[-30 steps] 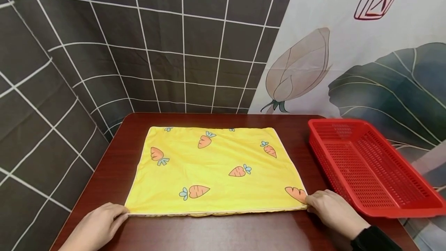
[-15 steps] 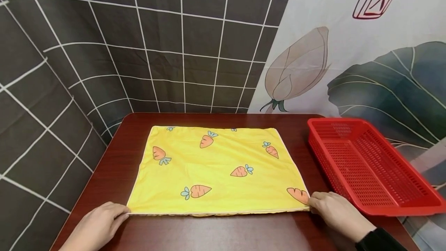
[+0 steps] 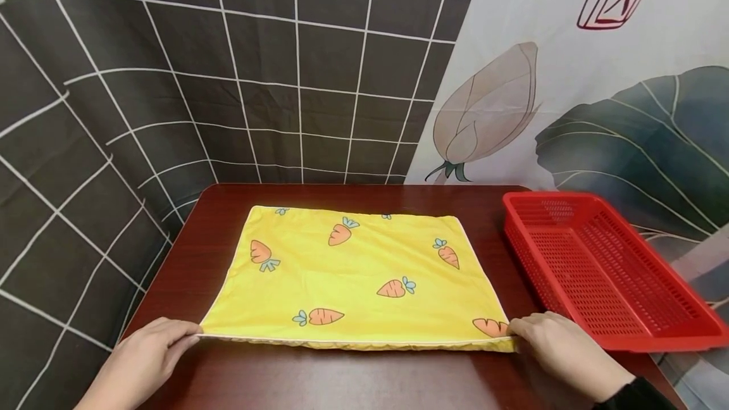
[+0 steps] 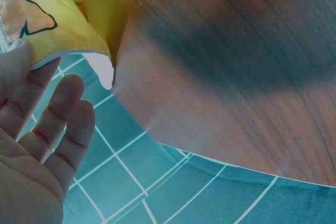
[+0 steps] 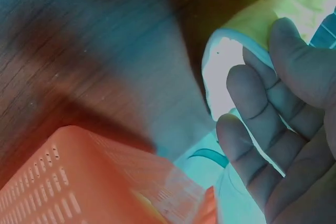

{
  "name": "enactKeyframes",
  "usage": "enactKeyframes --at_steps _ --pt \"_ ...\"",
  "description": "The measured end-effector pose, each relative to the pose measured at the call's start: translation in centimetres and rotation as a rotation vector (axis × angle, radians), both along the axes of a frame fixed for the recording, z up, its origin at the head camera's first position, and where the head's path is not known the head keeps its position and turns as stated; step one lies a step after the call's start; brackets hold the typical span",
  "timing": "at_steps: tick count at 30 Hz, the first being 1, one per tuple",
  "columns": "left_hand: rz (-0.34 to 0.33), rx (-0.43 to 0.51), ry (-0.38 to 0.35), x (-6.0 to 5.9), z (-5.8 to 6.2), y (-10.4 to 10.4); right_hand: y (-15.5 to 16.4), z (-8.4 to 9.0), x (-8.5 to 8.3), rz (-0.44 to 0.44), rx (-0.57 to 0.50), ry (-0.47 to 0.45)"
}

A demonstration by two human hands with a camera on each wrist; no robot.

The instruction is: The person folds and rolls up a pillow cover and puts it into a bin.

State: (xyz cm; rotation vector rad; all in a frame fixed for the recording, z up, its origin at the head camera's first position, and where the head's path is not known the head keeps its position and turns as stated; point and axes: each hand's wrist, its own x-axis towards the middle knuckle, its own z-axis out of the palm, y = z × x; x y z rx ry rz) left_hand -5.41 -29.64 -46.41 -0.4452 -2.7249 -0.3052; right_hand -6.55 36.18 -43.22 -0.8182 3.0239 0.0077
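Pinched, apparently, at both near corners by left hand (image 3: 142, 359) and right hand (image 3: 560, 350): yellow carrot-print fabric pillowcase (image 3: 353, 277), long axis running left-right between them.

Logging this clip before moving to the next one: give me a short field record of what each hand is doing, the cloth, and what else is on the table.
left hand: pinches the near left corner of the cloth
right hand: pinches the near right corner of the cloth
cloth: yellow with a carrot print, spread flat, near edge slightly raised between the hands
table: dark red-brown wood
basket: red plastic mesh, right of the cloth, nothing visible inside
backdrop: grey grid fabric on the left, floral print on the right
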Motion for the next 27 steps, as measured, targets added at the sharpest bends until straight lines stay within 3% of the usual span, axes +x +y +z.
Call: enactKeyframes --at_steps 12,21,27 --pt "-0.062 0.109 0.065 -0.2 0.7 -0.6 0.9 2.4 0.5 -0.048 -0.038 -0.069" --pt "-0.092 0.199 0.035 -0.4 2.3 -1.1 1.5 4.4 0.1 -0.066 -0.078 -0.193" --pt "-0.085 0.188 0.079 -0.6 3.6 -1.5 1.8 6.0 -0.3 -0.061 -0.112 -0.263"
